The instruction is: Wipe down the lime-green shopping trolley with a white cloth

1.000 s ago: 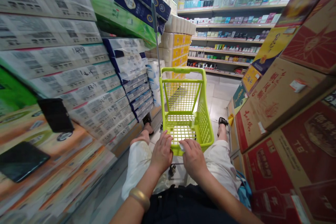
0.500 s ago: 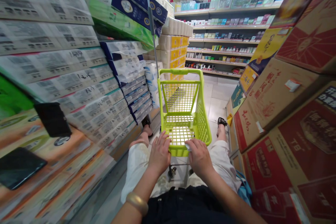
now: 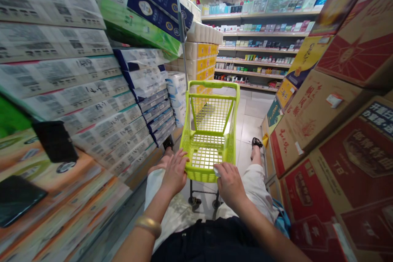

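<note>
A small lime-green plastic shopping cart [image 3: 211, 141] with a grid basket stands between my legs, its raised handle at the far end. My left hand [image 3: 175, 173] curls over the near left corner of the basket rim, fingertips resting on the plastic. At the near right corner, my right hand [image 3: 229, 181] has bent fingers against the rim. A small crumpled white piece, like a tissue or cloth [image 3: 216, 171], shows beneath those fingers; most of it is hidden. Some floor tiles show through the basket grid. A thin metal pole [image 3: 181, 20] rises at the cart's far left corner.
Stacked tissue packs [image 3: 92, 86] line the left side, with a dark phone [image 3: 20, 200] and a black case-like object [image 3: 55, 141] on them. Cardboard cartons [image 3: 337, 151] rise on the right. Stocked shelves [image 3: 251, 35] stand at the back.
The near end of the cart has swung left, and more of its wheels shows. My left hand has moved left with the rim; my right hand has shifted slightly left.
</note>
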`<state>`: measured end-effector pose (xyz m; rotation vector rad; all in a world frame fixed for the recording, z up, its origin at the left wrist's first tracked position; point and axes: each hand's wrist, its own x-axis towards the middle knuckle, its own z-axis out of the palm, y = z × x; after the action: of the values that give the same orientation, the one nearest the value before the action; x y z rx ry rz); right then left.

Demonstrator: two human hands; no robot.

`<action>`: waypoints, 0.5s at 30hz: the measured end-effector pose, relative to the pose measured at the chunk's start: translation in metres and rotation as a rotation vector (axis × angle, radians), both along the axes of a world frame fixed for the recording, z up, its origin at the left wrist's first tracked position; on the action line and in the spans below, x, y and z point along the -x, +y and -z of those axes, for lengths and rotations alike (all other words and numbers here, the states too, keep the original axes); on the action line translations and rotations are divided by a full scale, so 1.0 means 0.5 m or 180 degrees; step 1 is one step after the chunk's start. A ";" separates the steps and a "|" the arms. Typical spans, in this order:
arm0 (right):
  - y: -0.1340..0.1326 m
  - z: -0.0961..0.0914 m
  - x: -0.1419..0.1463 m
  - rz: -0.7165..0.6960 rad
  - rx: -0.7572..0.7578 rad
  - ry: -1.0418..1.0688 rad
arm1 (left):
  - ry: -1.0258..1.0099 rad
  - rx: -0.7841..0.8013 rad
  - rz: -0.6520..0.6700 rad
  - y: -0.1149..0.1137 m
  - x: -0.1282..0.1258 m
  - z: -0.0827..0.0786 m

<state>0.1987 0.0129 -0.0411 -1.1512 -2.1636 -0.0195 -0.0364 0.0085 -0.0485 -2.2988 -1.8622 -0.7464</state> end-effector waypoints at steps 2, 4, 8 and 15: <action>-0.012 0.004 0.013 -0.0129 -0.0041 0.0042 | 0.0052 0.0016 0.0007 0.004 0.024 -0.003; -0.023 0.009 0.025 -0.0291 -0.0110 0.0102 | 0.0102 -0.0031 -0.0060 0.005 0.039 -0.008; -0.044 0.014 0.041 -0.0599 -0.0222 0.0199 | -0.0119 -0.0337 -0.0235 -0.013 0.007 -0.019; -0.044 0.008 -0.002 -0.1312 -0.0383 0.0589 | -0.0847 -0.0011 0.0403 -0.080 -0.134 -0.025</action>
<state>0.1997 -0.0089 -0.0451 -0.6001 -2.1594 0.1315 0.0304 -0.0314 -0.0359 -2.4363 -1.8215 -1.1211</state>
